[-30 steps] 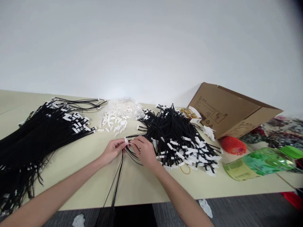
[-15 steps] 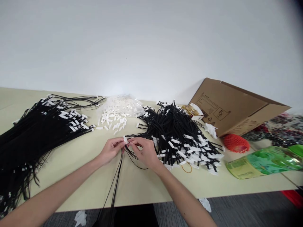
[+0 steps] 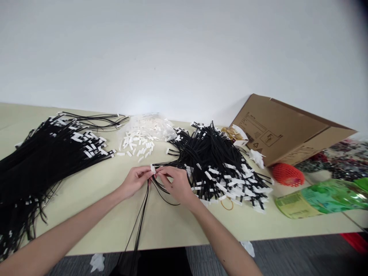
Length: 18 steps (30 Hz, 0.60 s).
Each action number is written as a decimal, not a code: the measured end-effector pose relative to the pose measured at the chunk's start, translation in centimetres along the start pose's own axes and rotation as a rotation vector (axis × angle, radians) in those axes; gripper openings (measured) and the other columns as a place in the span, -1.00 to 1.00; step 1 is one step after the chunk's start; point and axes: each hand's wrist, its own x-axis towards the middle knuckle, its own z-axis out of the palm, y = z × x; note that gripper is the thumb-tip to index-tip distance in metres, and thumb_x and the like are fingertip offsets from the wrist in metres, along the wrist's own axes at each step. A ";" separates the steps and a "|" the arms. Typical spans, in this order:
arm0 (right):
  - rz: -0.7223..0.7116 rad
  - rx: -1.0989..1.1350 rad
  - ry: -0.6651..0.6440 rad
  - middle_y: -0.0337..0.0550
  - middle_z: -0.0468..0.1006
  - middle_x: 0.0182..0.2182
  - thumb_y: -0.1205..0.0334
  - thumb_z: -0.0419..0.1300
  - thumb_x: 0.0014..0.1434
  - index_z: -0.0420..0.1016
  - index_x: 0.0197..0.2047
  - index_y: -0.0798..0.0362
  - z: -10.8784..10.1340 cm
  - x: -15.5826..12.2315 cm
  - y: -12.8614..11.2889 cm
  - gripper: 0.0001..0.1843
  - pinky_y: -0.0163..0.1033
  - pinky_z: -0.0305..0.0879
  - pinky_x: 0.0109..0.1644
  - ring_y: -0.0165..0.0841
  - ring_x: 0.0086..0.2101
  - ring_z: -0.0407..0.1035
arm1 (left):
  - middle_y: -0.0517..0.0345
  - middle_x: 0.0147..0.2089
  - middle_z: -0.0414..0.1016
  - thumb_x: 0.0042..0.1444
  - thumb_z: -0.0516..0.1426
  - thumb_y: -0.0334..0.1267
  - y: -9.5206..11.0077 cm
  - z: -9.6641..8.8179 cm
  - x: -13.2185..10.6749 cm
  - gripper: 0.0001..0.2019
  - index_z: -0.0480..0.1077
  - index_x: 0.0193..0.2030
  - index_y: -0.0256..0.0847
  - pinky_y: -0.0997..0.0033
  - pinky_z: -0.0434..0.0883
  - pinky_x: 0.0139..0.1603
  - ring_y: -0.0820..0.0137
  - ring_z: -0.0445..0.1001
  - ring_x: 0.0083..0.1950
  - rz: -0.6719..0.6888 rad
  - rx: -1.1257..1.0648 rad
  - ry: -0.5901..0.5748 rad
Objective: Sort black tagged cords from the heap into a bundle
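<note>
My left hand (image 3: 135,181) and my right hand (image 3: 176,183) meet at the table's middle, fingertips pinched together on a small white tag (image 3: 152,168) at the end of black cords (image 3: 141,218). Those cords run from my fingers down over the table's front edge. A heap of black cords with white tags (image 3: 218,168) lies right beside my right hand. A larger bundle of tagged black cords (image 3: 43,153) spreads over the left of the table. Loose white tags (image 3: 138,143) lie behind my hands.
A tipped cardboard box (image 3: 284,130) sits at the back right, with a red foam net (image 3: 287,174) and green plastic packets (image 3: 324,195) in front of it. A rubber band (image 3: 227,205) lies by the right heap. White scraps (image 3: 97,261) lie on the grey floor.
The view has tilted slightly. Both hands stay pinched on the same tag and cords with only small finger movement.
</note>
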 end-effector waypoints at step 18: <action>-0.094 -0.174 -0.100 -0.08 0.52 -0.26 0.41 -0.06 0.18 0.40 -0.36 0.08 0.3 -0.6 0.9 -0.77 -0.33 0.35 -0.18 -0.41 -0.25 0.42 | 0.19 -0.55 0.37 -0.01 0.12 -0.16 -0.3 -0.3 0.0 -0.79 0.46 -0.47 -0.26 0.51 0.27 -0.54 0.47 0.26 -0.57 0.016 0.066 -0.069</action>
